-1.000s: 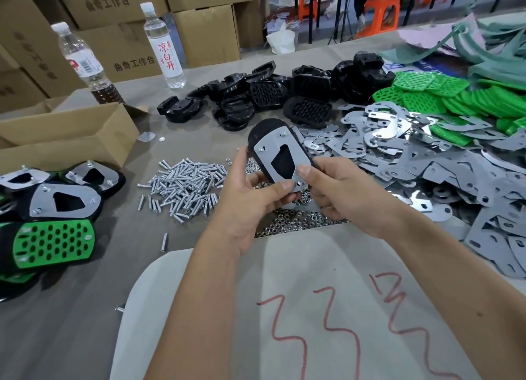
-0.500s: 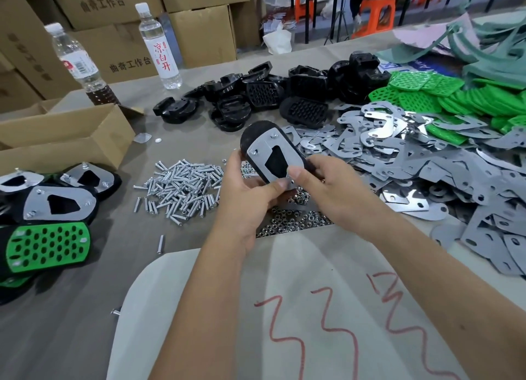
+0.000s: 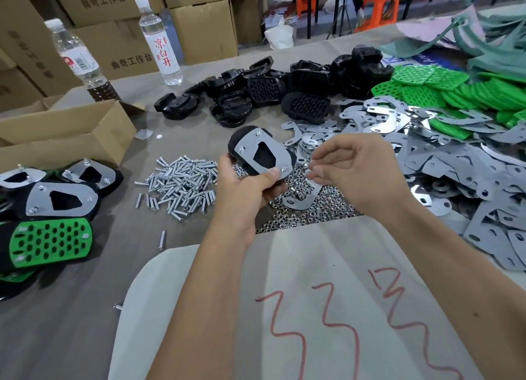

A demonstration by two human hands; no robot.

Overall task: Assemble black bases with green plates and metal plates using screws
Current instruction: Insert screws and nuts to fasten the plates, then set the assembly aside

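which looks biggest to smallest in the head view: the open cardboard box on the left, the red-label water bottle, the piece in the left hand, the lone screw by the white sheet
1. open cardboard box
2. and 3. red-label water bottle and the held piece in the left hand: look alike in size, and the piece is nearer the camera, so unranked
4. lone screw

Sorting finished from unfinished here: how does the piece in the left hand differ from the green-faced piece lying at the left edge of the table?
The held piece shows a metal plate with a dark cut-out; the green-faced piece shows a perforated green plate. The held piece is gripped in the left hand above the nuts, tilted; the green-faced piece lies flat on the table. Both sit on black bases of a similar rounded outline.
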